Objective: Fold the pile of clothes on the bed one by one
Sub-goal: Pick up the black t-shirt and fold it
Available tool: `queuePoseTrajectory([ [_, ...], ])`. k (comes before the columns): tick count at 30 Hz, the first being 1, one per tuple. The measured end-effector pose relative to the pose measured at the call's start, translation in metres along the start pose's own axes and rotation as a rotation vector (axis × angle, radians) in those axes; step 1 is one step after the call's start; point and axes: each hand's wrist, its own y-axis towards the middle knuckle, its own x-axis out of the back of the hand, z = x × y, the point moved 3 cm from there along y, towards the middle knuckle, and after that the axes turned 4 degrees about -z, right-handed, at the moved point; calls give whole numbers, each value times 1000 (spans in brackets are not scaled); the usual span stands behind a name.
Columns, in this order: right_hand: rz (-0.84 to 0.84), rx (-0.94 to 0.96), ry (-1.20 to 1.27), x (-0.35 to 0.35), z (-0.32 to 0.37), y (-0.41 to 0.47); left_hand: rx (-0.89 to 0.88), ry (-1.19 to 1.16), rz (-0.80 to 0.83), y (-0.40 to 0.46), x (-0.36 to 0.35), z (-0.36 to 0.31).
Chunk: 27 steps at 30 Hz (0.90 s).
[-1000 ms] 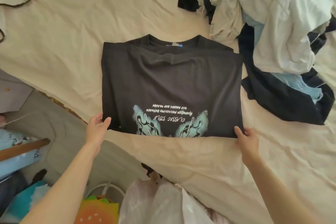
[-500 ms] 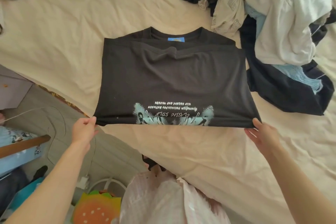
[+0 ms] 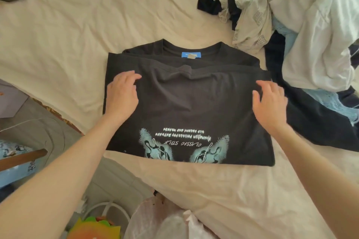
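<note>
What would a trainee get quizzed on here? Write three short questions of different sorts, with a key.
1. True or false: the black T-shirt lies flat on the bed sheet.
2. Which side of the shirt is the clothes pile on: A left, B right?
3. Fill in: the neck label is ____ in colour.

Key: 1 true; 2 B; 3 blue. The left hand and right hand are over the shirt.

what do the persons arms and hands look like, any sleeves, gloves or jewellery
Both forearms are bare up to the frame edge, with no sleeve showing. The left hand and right hand wear no gloves, and no rings, watch or bracelet show on the fingers or wrists.
</note>
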Motion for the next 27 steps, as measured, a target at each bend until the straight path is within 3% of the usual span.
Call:
queuePoseTrajectory([
  [3, 18, 112, -75, -11, 11, 48, -156, 156, 53, 48, -19, -17],
  [8, 145, 164, -128, -19, 1, 80, -128, 263, 77, 86, -17, -6],
  [12, 145, 47, 65, -12, -14, 80, -49, 316, 86, 91, -3, 12],
  [19, 282, -43, 57, -3, -29, 87, -87, 366, 276, 105, 13, 25],
  [23, 303, -224, 253, 0, -44, 88, -118, 181, 248, 103, 27, 26],
  [27, 161, -458, 585, 9, -59, 87, 55, -55, 53, 98, 47, 31],
])
